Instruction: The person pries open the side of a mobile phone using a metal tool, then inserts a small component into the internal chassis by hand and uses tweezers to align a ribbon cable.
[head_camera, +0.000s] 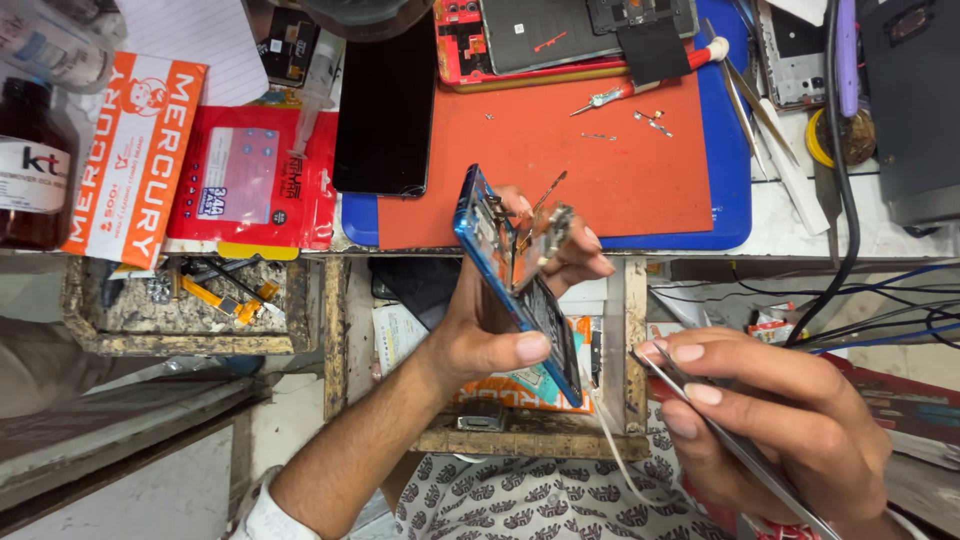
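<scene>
phone frame (520, 290), blue at its rim and opened at the back, stands tilted on its edge in the left hand (500, 310), in front of the near edge of the workbench (780, 220) and above an open drawer (530, 435). the thumb presses on the lower part of the frame and the other fingers curl around the far side, so the hand is closed on it. i think it is held this way to turn the open inside toward the eyes. a small board with a flex strip (545, 230) sticks out at the upper end of the frame, just beside the fingertips.

the right hand (780, 420) is lower and to the right, apart from the phone. its thumb and first fingers are pinched on metal tweezers (735, 445), whose tips point toward the phone but do not touch it.

on the workbench lies an orange mat (560, 170) over a blue mat (735, 190), which reaches the near edge. a dark phone screen (385, 110) lies at the left edge of the mats, a red phone body (540, 50) at the far edge, and a small screwdriver (640, 85) with loose screws near the middle. at the far left corner stand a brown bottle (30, 160), an orange box (135, 160) and a red packet (250, 180). black and blue cables (850, 290) hang over the right side. a second open drawer (190, 310) with small parts is under the left part of the bench.
</scene>
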